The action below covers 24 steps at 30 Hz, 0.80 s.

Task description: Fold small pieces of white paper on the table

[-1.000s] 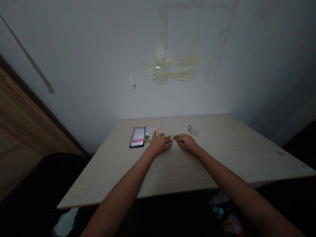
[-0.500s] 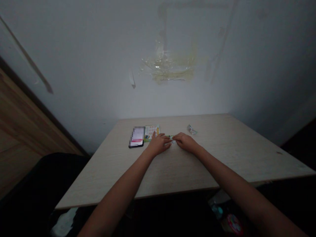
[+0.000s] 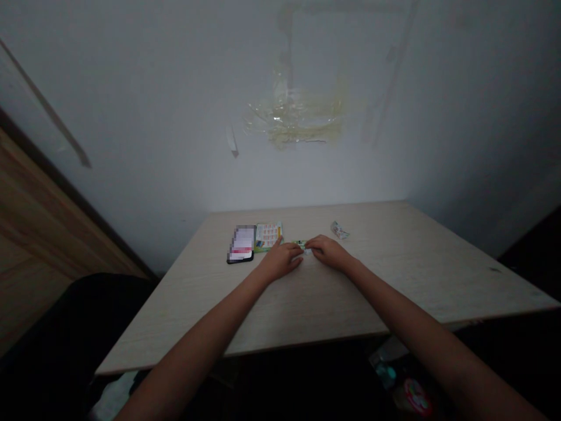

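Observation:
Both my hands rest on the pale wooden table (image 3: 394, 280), fingertips meeting over a small green and white packet (image 3: 302, 245). My left hand (image 3: 280, 259) lies curled with its fingers pinched on the packet's left end. My right hand (image 3: 329, 252) pinches the packet's right end. Most of the packet is hidden under my fingers.
A black phone (image 3: 241, 244) lies left of my left hand, with a colourful printed card (image 3: 267, 235) beside it. A small crumpled wrapper (image 3: 340, 230) sits behind my right hand. The white wall carries old tape residue (image 3: 298, 117). Dark clutter lies below the table's front edge.
My hands have stayed on the packet. The view has shifted slightly, and nothing on the table has moved.

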Each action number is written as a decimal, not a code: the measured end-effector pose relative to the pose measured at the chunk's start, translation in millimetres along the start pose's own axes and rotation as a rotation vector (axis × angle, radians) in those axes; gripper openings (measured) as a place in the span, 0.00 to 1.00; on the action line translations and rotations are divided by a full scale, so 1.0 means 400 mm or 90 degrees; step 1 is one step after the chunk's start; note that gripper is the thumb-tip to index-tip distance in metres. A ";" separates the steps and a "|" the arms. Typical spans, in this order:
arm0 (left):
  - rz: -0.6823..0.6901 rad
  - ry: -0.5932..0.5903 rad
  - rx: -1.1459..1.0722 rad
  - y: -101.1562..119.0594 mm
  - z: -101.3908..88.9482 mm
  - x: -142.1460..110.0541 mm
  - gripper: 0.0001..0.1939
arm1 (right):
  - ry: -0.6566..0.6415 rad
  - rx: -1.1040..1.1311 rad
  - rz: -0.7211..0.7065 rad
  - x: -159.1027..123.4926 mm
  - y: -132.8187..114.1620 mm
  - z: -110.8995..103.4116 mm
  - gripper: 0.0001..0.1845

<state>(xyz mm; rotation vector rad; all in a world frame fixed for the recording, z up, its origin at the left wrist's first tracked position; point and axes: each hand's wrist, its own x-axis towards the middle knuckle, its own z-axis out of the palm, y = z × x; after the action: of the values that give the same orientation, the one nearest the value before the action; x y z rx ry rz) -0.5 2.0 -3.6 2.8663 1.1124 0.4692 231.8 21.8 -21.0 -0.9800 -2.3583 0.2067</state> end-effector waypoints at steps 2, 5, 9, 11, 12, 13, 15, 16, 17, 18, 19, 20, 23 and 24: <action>0.016 0.011 0.000 -0.002 0.008 -0.005 0.17 | 0.007 0.008 -0.003 -0.002 0.009 0.005 0.17; 0.025 0.035 0.002 0.000 0.014 -0.011 0.17 | 0.007 0.011 -0.004 -0.002 0.018 0.009 0.17; 0.033 0.041 -0.001 0.004 0.014 -0.015 0.18 | 0.008 0.010 -0.007 -0.002 0.021 0.011 0.17; 0.029 0.043 -0.007 0.005 0.014 -0.017 0.18 | 0.014 0.013 -0.008 -0.002 0.020 0.011 0.17; 0.025 0.044 -0.010 0.005 0.014 -0.018 0.18 | 0.018 0.014 -0.007 -0.003 0.020 0.011 0.17; 0.022 0.045 -0.012 0.005 0.014 -0.019 0.18 | 0.020 0.014 -0.007 -0.003 0.020 0.011 0.17; 0.017 0.045 -0.013 0.004 0.015 -0.021 0.18 | 0.023 0.015 -0.008 -0.003 0.020 0.012 0.17; 0.014 0.046 -0.011 0.005 0.015 -0.022 0.18 | 0.022 0.015 -0.008 -0.003 0.020 0.012 0.17; 0.012 0.047 -0.007 0.005 0.016 -0.022 0.18 | 0.022 0.014 -0.007 -0.003 0.021 0.013 0.17; 0.010 0.048 -0.002 0.005 0.016 -0.022 0.18 | 0.021 0.013 -0.007 -0.003 0.021 0.014 0.17; 0.008 0.048 0.004 0.006 0.016 -0.023 0.18 | 0.020 0.012 -0.006 -0.003 0.021 0.014 0.17; 0.008 0.048 0.009 0.007 0.016 -0.023 0.18 | 0.020 0.010 -0.005 -0.003 0.022 0.015 0.17; 0.010 0.045 0.020 0.009 0.013 -0.025 0.18 | 0.021 0.005 -0.005 -0.004 0.021 0.015 0.16; 0.010 0.043 0.021 0.010 0.011 -0.026 0.18 | 0.022 0.003 -0.005 -0.004 0.021 0.015 0.16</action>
<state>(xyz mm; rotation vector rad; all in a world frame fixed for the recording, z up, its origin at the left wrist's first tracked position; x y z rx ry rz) -4.0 -7.5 -10.2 2.9105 1.1190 0.5586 234.3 27.2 -29.4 -0.9644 -2.3295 0.1913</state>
